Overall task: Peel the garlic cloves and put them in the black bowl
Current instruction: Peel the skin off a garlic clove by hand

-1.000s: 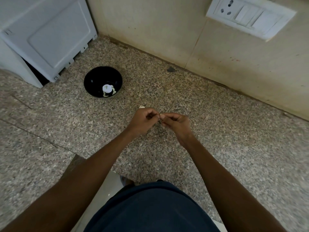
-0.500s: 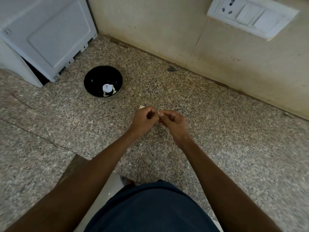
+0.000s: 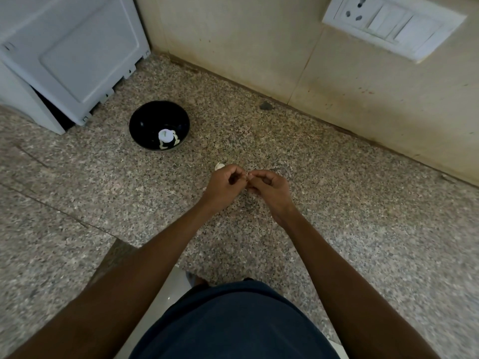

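- Left hand [image 3: 225,183]: held above the counter, fingers curled inward, fingertips pinched against those of the other hand on a small pale piece, likely a garlic clove [image 3: 248,174]; only a sliver of it shows.
- Right hand [image 3: 269,186]: just beside the left hand, fingers curled, thumb and forefinger pinching the same small piece at the point where the two hands meet.
- Garlic piece [image 3: 219,166]: pale, lying on the counter just behind the left hand, partly hidden by the knuckles; peeled or unpeeled cannot be told.
- Black bowl [image 3: 145,120]: on the counter, well to the left of and behind the hands, near the white appliance; holds a few pale peeled garlic cloves [image 3: 176,141] and a bright white reflection.
- Counter [image 3: 363,203]: speckled granite.
- White appliance [image 3: 70,53]: back left corner.
- Wall [image 3: 246,42]: cream, stained, carrying a white switchboard [image 3: 391,23] at upper right.
- Dark blue garment [image 3: 233,322]: bottom centre, between the forearms.
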